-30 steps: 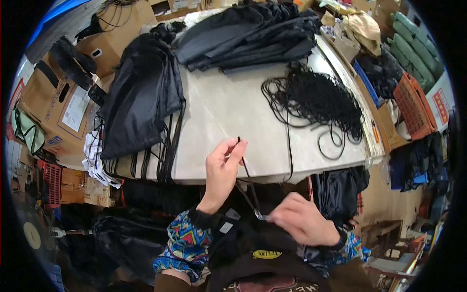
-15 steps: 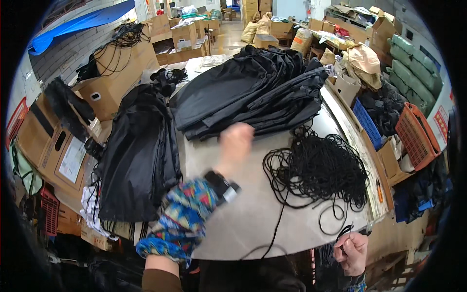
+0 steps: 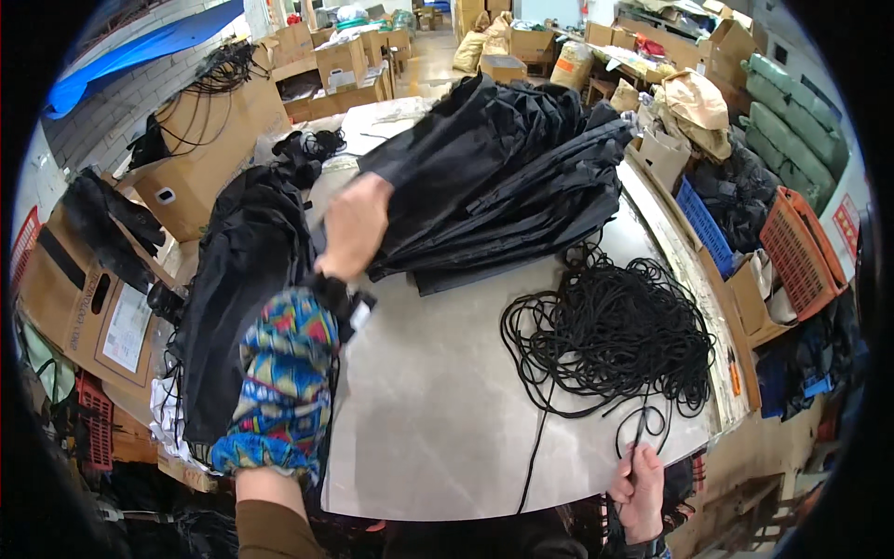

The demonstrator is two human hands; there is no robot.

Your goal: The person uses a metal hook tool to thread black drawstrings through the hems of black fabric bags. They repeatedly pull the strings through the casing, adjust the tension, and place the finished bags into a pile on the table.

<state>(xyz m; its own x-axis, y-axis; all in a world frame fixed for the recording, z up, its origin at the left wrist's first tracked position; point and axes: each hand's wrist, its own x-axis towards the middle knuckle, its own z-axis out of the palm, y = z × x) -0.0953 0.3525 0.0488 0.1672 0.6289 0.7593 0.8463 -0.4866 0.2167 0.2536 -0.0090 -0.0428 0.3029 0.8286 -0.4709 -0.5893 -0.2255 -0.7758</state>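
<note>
Right grip: I have the right hand [image 3: 639, 489] at the near edge of the surface [image 3: 428, 419], around 5 o'clock, thumb and fingers pressed together on a thin dark piece [image 3: 641, 432]; whether that is cord or tool, I cannot tell.
Loose strand: one line of cord [image 3: 534, 461] trails from the heap toward 6 o'clock, over the near edge, to the left of my right grip.
Cord heap: the black tangle [image 3: 633, 326] lies at 12 o'clock from my right grip and about 4 o'clock from my left; the right is nearer.
Left stack: black cloth [image 3: 237, 307] sits at 8 o'clock from my left grip, long axis roughly 12 to 6, its inner side partly behind the patterned sleeve [image 3: 284, 382].
Left grip: I see the left hand [image 3: 357, 224] blurred, back toward me, at the left end of the far pile; whether its fingers pinch cloth, I cannot tell.
Far pile: the black cloth pile [image 3: 512, 186] spreads toward 2 to 3 o'clock from my left grip, folds running about 8 to 2; the left is clearly nearer, the right well apart.
Backdrop: cardboard boxes [image 3: 340, 65] stand past the surface, near 11 o'clock.
</note>
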